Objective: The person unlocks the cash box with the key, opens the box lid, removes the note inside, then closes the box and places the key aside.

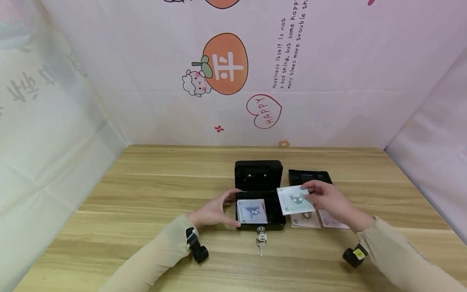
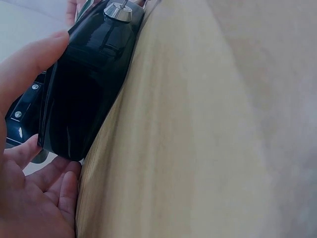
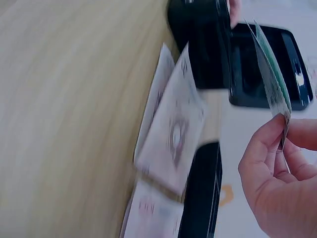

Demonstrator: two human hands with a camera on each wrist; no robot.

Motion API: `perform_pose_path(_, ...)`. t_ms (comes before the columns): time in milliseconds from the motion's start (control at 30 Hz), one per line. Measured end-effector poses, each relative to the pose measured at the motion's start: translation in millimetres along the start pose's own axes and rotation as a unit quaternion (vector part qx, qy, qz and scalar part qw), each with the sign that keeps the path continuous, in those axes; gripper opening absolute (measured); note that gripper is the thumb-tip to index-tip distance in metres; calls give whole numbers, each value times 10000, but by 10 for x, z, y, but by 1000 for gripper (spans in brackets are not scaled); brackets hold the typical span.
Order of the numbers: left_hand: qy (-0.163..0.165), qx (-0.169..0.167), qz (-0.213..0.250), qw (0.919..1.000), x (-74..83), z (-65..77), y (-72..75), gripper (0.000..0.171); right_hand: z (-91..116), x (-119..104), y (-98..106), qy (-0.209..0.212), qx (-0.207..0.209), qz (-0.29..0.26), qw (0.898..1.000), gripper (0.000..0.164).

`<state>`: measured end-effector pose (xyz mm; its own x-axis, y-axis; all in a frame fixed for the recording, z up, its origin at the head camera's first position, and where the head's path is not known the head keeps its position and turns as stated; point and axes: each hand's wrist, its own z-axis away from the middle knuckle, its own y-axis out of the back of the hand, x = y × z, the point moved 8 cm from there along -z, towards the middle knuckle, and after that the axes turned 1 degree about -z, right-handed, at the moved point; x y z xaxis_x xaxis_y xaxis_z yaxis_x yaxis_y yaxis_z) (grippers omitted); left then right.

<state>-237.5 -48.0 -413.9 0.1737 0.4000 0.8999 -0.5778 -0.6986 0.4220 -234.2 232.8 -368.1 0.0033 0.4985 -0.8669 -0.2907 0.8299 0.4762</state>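
Observation:
A black cash box (image 1: 276, 226) stands on the table with its lid (image 1: 258, 167) raised. My left hand (image 1: 215, 210) grips its left side, thumb at the front corner and fingers round the back one. Purple-blue notes (image 1: 251, 211) with a cartoon cat lie in the left part of the box. My right hand (image 1: 322, 196) pinches the edge of greenish cartoon notes (image 1: 294, 199), held up over the box's right edge. In the right wrist view these notes (image 3: 272, 74) appear edge-on, slightly fanned apart. Keys (image 1: 261, 243) hang from the lock at the front.
Right of the box lie brownish notes marked 20 (image 1: 305, 222) and pinkish notes marked 100 (image 1: 333, 222). Behind them sits a black tray (image 1: 310, 176), partly hidden by my right hand. A printed cloth (image 1: 164, 117) hangs behind the wooden table (image 1: 175, 166).

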Motion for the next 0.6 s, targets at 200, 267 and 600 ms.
perform_pose_path(200,0,89,-95,9999,4,-3,4,93,122,113,333,88,312,114,9994,38)
perform_pose_path(267,18,90,-110,9999,5,1,4,93,161,149,438,74,414,205,9989,40)
perform_pose_path(600,39,70,-182,9998,-5,-5,2,93,369,496,874,-69,578,295,9979,39)
